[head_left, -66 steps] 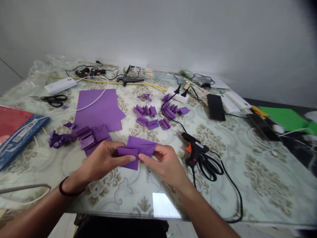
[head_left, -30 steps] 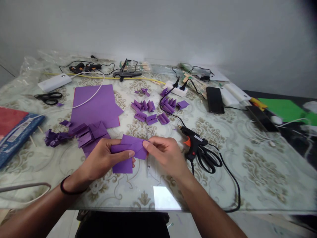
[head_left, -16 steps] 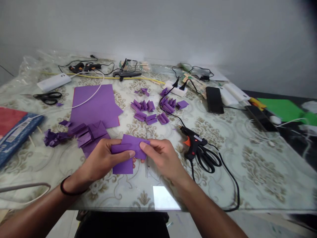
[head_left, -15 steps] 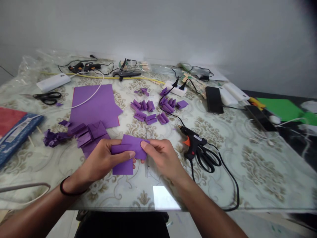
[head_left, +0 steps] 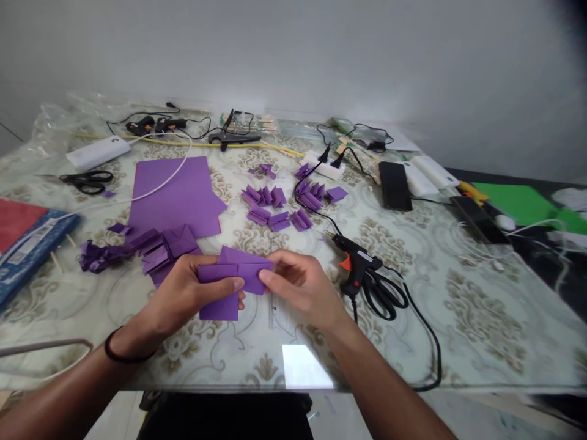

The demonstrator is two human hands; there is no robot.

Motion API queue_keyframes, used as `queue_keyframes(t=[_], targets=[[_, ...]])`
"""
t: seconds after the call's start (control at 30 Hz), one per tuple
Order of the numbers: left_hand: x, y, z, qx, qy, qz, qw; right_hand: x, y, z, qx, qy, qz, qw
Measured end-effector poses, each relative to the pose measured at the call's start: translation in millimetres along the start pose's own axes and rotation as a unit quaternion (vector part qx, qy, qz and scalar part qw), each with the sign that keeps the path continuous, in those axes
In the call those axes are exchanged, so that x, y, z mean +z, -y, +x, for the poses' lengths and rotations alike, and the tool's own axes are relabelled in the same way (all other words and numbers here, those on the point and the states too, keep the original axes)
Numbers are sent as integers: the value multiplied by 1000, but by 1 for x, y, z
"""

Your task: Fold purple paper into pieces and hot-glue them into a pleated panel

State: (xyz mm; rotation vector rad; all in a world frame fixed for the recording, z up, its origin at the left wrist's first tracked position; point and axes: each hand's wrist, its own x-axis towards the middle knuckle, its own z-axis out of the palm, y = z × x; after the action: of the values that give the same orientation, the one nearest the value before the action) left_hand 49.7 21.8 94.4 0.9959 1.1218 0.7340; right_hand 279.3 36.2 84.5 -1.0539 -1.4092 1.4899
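Observation:
Both hands hold a folded purple paper piece (head_left: 238,269) just above the glass table near its front edge. My left hand (head_left: 186,293) pinches its left part, thumb on top along a fold. My right hand (head_left: 300,287) grips its right end between thumb and fingertips. Behind the left hand lie more folded purple pieces (head_left: 160,247) and a crumpled purple scrap (head_left: 94,255). A flat purple sheet (head_left: 178,195) sits farther back, and several small folded purple units (head_left: 279,205) are grouped at mid-table.
A black glue gun (head_left: 355,263) lies over black scissors (head_left: 387,296) right of my right hand, its cord trailing to the front edge. A second pair of scissors (head_left: 85,180), a white power bank (head_left: 97,151), a phone (head_left: 392,185), cables and green paper (head_left: 523,201) ring the table.
The right hand has slid left along the paper, closing the fold, and the piece now looks shorter. Both hands and the paper have shifted slightly left.

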Motion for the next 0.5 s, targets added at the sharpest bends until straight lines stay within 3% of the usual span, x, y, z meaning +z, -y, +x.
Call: queue_keyframes(t=[0.13,0.33,0.4,0.5], targets=[[0,0,2,11,25,57,998,10,1,-2,18,9,-40,999],[0,-4,2,17,52,69,996,1,3,-2,5,29,-75,997],[0,-4,2,42,31,75,996,-1,3,-2,-6,15,-83,996],[-2,-5,4,116,-64,65,989,-3,1,-1,-30,-32,-79,996]])
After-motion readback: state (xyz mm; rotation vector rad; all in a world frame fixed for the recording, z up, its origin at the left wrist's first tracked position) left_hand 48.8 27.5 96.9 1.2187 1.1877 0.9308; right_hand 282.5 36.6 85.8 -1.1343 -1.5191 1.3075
